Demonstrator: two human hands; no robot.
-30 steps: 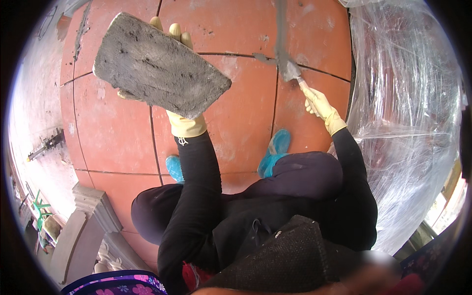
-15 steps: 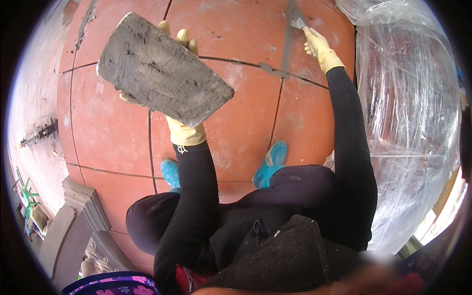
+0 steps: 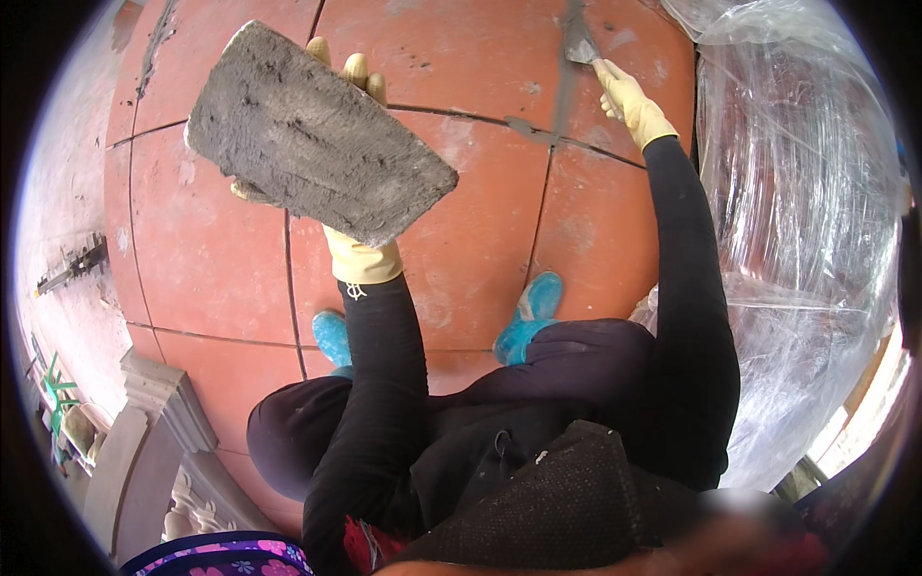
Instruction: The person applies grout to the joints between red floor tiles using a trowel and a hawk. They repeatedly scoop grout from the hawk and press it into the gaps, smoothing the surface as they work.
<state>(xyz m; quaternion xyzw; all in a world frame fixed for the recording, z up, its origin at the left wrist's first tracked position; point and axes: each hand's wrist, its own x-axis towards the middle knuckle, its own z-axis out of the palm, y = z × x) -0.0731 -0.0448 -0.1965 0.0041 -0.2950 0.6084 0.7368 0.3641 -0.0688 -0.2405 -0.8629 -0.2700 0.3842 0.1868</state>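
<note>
My left hand [image 3: 356, 72], in a pale yellow rubber glove, grips a flat board [image 3: 312, 134] from beneath. Grey mortar coats the board's upper face, and the board hides the palm and most of the fingers. Farther out on the right, my gloved right hand [image 3: 632, 104] is closed round the handle of a putty knife [image 3: 580, 45]. The knife's blade lies over a joint between the red-orange floor tiles [image 3: 432, 230]. A wide smear of wet grey mortar [image 3: 565, 101] covers that joint, down to where it meets a cross joint.
Clear plastic sheeting [image 3: 797, 211] wraps a large bulk along the right. Grey moulded pieces [image 3: 158, 403] stand at lower left, with a green chair-like object [image 3: 60, 389] beyond. My turquoise boots [image 3: 530, 312] rest on the tiles. Other joints show as dark, open lines.
My right hand and the putty knife have shifted slightly toward me along the joint. My left hand holds the mortar-covered board almost still.
</note>
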